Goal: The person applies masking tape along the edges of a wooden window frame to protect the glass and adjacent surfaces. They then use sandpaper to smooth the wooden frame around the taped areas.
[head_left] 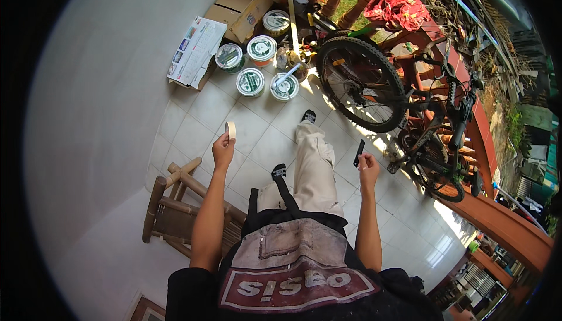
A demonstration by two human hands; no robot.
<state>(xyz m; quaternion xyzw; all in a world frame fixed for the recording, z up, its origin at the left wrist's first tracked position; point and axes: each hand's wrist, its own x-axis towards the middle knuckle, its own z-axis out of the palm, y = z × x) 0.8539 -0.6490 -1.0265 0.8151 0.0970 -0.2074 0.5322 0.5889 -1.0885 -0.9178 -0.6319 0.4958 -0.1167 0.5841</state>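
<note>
Paint-stained apron (290,242) with a dark red lettered panel fills the lower middle, closest to the camera, above pale trousers (316,163). On the left, the person's left hand (223,150) pinches a cream roll of tape (231,129), held up past the fingertips over the tiled floor (252,122). On the right, the right hand (368,169) has its fingers closed on a slim black tool (359,153); its exact kind is too small to tell. Below the left hand's side sits a bamboo chair (175,213). Farther ahead, lidded cans (250,82) cluster on the floor, one with a pale-handled tool (287,75) across its lid, near a cardboard box (237,11) and printed paper (196,52). A bicycle (360,84) stands beside the reddish railing (483,134).
</note>
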